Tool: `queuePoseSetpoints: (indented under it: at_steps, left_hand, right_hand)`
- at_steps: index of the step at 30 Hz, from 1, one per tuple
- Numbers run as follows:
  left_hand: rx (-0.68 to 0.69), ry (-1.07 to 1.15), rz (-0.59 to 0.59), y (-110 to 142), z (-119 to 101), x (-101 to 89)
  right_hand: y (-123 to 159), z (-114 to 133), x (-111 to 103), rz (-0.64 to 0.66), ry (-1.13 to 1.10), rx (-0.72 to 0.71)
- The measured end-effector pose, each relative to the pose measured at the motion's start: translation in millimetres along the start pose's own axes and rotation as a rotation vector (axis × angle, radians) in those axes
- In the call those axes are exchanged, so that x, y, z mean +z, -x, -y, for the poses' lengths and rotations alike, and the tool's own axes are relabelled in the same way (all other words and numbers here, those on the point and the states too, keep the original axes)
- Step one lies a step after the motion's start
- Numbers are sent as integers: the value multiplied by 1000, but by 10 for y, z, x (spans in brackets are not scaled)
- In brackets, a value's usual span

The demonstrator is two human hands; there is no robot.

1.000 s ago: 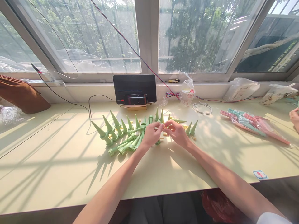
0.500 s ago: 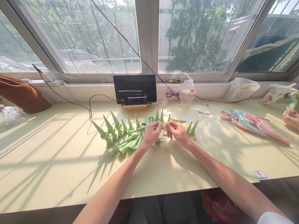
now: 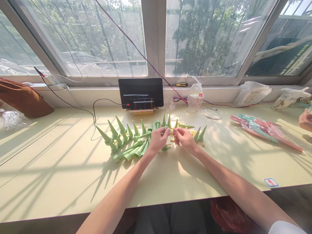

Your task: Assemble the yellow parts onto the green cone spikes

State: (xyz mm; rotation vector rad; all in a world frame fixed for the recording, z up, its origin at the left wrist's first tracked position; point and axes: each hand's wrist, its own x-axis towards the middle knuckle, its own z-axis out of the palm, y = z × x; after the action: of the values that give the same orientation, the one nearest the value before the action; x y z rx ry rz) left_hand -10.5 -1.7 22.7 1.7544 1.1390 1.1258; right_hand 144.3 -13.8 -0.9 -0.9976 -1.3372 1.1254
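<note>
My left hand and my right hand meet fingertip to fingertip over the middle of the table, both closed in a pinch. Whatever they hold between them is too small to make out. Left of my left hand, several green plastic cones with collars stand upright in a row. Green ribbed tubes lie fanned out beside that hand. Two more green cones stand right of my right hand. Small yellow pieces are scattered around and behind my fingers.
A black tablet with a phone leans at the window. A bagged cup and a coiled cable are behind. Pink and teal bagged items lie right, near another person's hand. A brown bag sits left.
My hands stay nearly in place, with only slight finger movement. At the far right, the other person's hand has shifted outward, and the green item it held is mostly out of view.
</note>
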Motion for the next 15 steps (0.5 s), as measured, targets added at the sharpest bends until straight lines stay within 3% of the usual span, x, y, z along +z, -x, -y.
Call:
queuePoseSetpoints:
  at_steps: [15]
  left_hand:
    - [23, -26, -11, -11, 6, 5]
  right_hand:
    - [5, 12, 21, -5, -19, -3]
